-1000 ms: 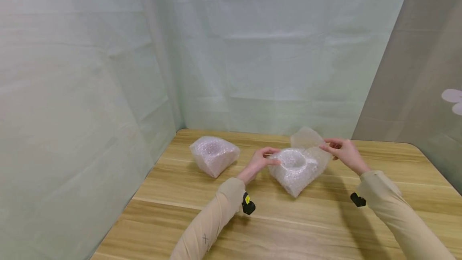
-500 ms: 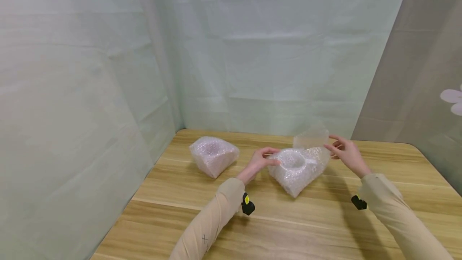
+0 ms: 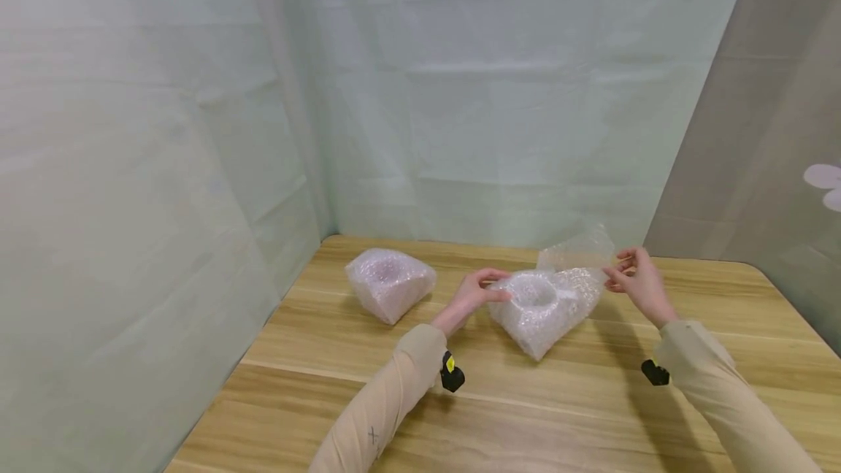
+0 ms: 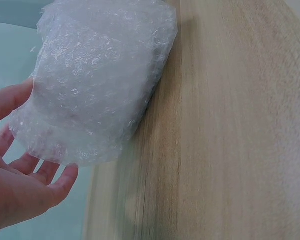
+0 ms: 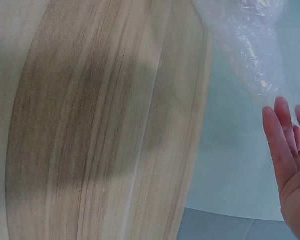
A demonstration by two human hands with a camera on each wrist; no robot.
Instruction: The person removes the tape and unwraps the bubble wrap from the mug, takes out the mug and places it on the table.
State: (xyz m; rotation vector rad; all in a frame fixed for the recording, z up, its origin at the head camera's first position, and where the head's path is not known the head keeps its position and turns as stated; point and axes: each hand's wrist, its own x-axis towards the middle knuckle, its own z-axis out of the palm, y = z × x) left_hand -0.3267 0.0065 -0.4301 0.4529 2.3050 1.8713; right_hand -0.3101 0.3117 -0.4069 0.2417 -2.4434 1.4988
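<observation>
A bundle of clear bubble wrap [image 3: 535,323] with a round hollow in its top sits on the wooden table in front of me. My left hand [image 3: 474,290] holds its left side, thumb at the near edge and fingers behind. In the left wrist view, the fingertips of this hand [image 4: 35,160] lie along the edge of the bundle [image 4: 90,85]. To the right, a thin loose flap [image 3: 578,248] of the wrap stands up. My right hand [image 3: 640,283] pinches its corner. The right wrist view has the right hand [image 5: 292,155] at the tip of the wrap [image 5: 250,45].
Another bubble-wrapped bundle [image 3: 390,283] rests on the table [image 3: 315,400] at the left. Pale curtains [image 3: 493,108] hang close behind the table's back edge and along its left side. Small black devices are worn at both wrists.
My right hand has moved right and slightly down, drawing the loose flap rightward and spreading it. The left hand and both bundles stay nearly in place.
</observation>
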